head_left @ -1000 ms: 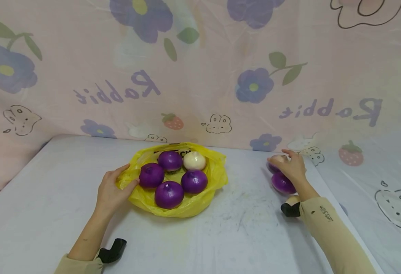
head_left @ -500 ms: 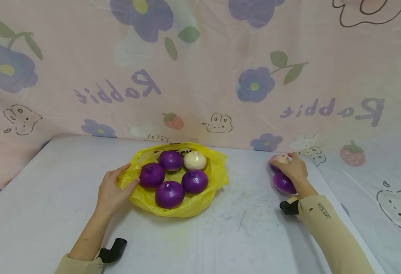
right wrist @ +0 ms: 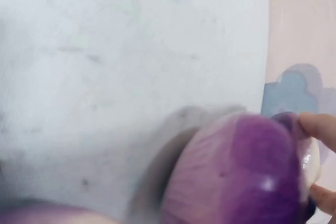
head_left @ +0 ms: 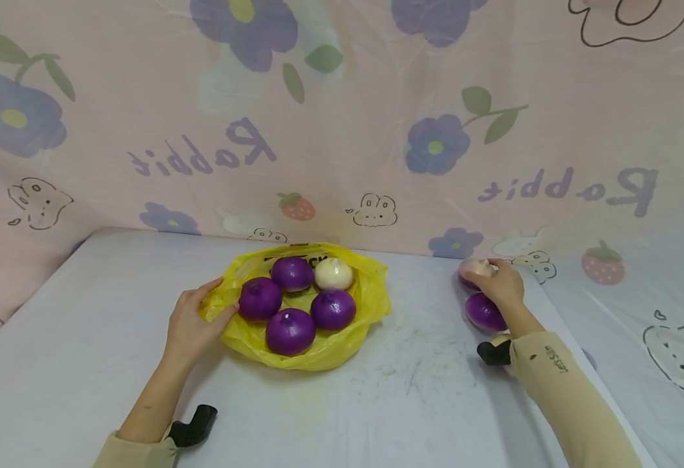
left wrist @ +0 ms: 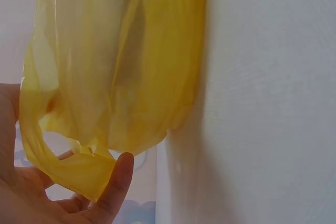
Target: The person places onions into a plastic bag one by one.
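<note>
A yellow plastic bag point(head_left: 371, 286) lies spread open, with several purple onions point(head_left: 290, 331) and one white onion point(head_left: 333, 274) inside. My left hand point(head_left: 192, 328) grips its left edge; in the left wrist view the thumb point(left wrist: 118, 182) and fingers hold a bag handle point(left wrist: 86, 174). At the far right my right hand point(head_left: 505, 289) pinches a purple-and-white onion point(head_left: 469, 268) between thumb and fingers. Close in front of that onion sits a purple onion point(head_left: 482, 312), large in the right wrist view. A pale onion point(head_left: 499, 339) is partly hidden under my right wrist.
The white tabletop point(head_left: 412, 370) has grey smudges between bag and right-hand onions. Its right edge runs just past my right hand. A printed curtain point(head_left: 342, 130) hangs behind the table. Black wrist pieces point(head_left: 194, 426) stick out from both sleeves.
My right hand has shifted slightly on the far purple-and-white onion, and more of that onion's pale top shows. The left hand and the bag have stayed put.
</note>
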`<action>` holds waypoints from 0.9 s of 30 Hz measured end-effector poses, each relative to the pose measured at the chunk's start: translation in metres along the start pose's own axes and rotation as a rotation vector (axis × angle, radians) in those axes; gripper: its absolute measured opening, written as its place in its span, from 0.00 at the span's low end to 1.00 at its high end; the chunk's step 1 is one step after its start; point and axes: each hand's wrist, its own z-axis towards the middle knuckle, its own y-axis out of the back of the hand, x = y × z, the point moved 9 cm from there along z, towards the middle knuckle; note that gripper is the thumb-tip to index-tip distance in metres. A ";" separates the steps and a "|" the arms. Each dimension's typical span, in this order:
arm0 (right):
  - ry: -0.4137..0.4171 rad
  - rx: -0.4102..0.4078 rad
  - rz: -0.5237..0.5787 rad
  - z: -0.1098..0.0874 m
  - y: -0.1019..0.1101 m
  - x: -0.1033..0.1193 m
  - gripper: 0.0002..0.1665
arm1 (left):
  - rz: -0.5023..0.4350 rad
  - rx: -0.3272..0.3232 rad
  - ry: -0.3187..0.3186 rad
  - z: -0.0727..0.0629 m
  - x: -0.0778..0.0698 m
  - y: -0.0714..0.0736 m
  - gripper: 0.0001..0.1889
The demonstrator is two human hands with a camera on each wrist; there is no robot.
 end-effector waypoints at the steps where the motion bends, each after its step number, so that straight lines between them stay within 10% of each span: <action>1: 0.014 -0.006 0.010 -0.001 0.001 0.004 0.49 | 0.003 0.001 -0.003 0.000 0.000 0.000 0.32; 27: 0.216 -0.025 0.241 -0.022 0.003 0.076 0.46 | -0.005 0.002 0.005 0.001 -0.001 0.001 0.32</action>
